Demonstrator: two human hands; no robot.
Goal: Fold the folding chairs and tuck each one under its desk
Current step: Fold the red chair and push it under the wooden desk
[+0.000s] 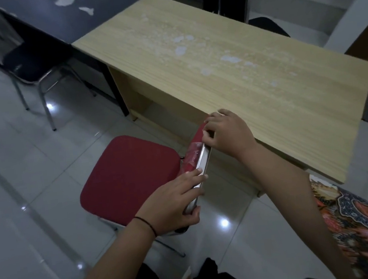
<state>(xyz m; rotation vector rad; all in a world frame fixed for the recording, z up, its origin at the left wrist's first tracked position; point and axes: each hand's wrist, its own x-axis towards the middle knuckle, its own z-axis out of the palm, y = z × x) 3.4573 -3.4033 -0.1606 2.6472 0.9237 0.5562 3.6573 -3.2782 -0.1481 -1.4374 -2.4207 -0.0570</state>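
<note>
Left hand: the left hand is wrapped round the near end of the chair's metal back rail, fingers over the top and thumb underneath, clamped on it.
Right hand: the right hand grips the far end of the same rail, fingers curled over the red padding, right at the edge of the surface.
Red chair: the red chair stands unfolded on the floor, its seat to the left of both hands, its back between them.
Surface: the light wooden surface stretches ahead and to the right of the right hand, its top worn in pale patches; the chair is just outside its open underside.
Black chair: a black chair stands well off to the far left, by a dark desk.
Floor: glossy white tiles lie beneath the hands.
</note>
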